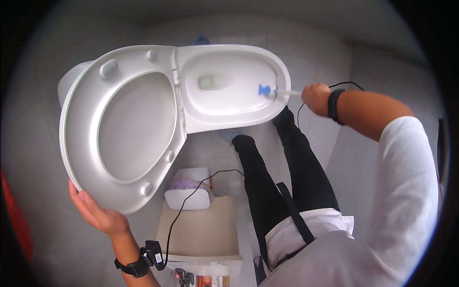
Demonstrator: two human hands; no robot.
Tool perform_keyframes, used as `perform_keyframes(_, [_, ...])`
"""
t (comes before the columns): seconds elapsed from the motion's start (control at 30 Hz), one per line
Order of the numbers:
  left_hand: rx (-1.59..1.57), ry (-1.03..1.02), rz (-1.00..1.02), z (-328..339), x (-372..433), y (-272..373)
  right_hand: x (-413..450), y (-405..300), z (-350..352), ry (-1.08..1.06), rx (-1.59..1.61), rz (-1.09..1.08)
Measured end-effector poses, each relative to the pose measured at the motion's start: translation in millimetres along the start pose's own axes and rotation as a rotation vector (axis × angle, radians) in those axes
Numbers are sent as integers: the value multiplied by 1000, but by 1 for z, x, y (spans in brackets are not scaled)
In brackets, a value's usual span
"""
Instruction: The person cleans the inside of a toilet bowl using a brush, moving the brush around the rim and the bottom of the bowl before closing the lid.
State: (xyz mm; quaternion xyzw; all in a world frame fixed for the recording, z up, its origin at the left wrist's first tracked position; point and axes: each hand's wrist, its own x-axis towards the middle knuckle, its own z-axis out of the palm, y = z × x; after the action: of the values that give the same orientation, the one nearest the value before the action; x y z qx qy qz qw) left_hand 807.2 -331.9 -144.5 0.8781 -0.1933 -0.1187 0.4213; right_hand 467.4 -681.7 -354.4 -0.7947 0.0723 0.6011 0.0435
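Note:
A white toilet bowl (235, 123) lies before me with its seat (84, 118) raised. My left hand (104, 217) grips the outer edge of the raised seat, thumb on the near face and fingers behind it. In my right hand (317, 98) is the pale handle of a toilet brush (266, 90). The brush's blue head is inside the bowl, by the front rim, and looks slightly blurred. At the bottom of the bowl, toward the hinges, the drain opening (207, 82) shows a greenish tint.
A white waste bin (188, 199) with a purple liner stands below the seat. Near me are a beige panel (200, 229) and a shelf with several bottles (208, 280). A black cable (179, 215) runs from my left wrist device. My legs (258, 172) stand beside the bowl.

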Motion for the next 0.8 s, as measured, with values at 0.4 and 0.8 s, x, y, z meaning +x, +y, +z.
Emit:
perform_keyframes(0.4, [21, 23, -6, -5, -1, -7, 22, -52, 76, -309, 1047, 226])
perform_keyframes(0.8, [314, 48, 55, -7, -2, -7, 62, -152, 100, 182, 1230, -17])
